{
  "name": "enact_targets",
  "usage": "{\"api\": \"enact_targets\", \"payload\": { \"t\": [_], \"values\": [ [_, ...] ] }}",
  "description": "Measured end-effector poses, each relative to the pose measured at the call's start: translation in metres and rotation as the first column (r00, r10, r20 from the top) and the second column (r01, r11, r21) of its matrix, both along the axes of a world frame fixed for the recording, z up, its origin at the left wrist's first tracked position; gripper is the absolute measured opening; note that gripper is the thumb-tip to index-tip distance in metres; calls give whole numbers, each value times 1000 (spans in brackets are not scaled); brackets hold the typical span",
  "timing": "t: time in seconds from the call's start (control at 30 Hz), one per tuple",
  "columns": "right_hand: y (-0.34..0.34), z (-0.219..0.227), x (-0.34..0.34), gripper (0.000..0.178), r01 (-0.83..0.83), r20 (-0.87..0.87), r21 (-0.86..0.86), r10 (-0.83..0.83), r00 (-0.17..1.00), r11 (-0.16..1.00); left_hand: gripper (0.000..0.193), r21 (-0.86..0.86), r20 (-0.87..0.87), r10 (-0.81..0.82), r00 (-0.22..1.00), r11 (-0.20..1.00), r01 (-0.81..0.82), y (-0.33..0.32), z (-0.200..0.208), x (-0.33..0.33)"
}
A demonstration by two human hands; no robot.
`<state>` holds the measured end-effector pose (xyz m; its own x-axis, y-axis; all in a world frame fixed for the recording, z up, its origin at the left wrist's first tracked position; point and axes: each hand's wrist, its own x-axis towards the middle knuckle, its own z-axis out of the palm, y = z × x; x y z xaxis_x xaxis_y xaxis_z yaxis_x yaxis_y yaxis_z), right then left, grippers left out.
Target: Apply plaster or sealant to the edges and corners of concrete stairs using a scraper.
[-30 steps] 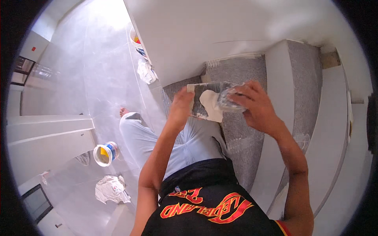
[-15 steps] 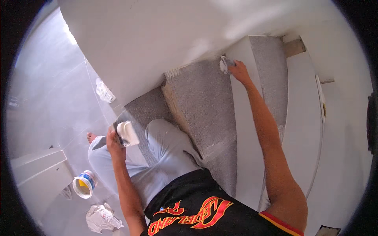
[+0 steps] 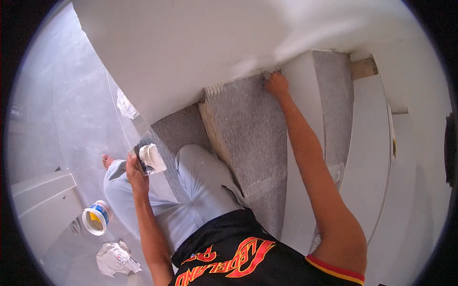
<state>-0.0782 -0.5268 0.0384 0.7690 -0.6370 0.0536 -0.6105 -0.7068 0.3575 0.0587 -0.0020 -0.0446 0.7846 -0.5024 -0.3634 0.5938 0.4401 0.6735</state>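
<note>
White wall [image 3: 200, 43] fills the upper frame, grey carpeted step [image 3: 248, 128] at centre. Right hand [image 3: 276, 85], arm fully stretched, presses where step meets wall; its grip can't be made out. Left hand [image 3: 136, 172], centre-left, elbow bent, clutches a filler-loaded plaster board [image 3: 149, 158].

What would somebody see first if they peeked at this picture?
Probably the long right arm stretched up the grey stairs, its right hand pressed where the step meets the white wall. Next, the left hand lower down, holding a flat tool heaped with white paste.
</note>
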Motion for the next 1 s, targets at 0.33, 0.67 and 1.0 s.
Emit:
{"api": "enact_targets", "payload": {
  "t": [0.33,0.67,1.0],
  "values": [
    [44,31,-32,35,224,2,112,-226,974,968,31,14,30,-38,999,999,38,0,3,-2],
    [73,15,-66,29,259,32,177,-269,963,949,33,9,-45,39,998,999,-39,-2,6,-5],
    [43,22,-78,42,435,138,200,-465,874,878,31,15,-38,33,999,999,-33,3,-2,-2]
  ]
}}
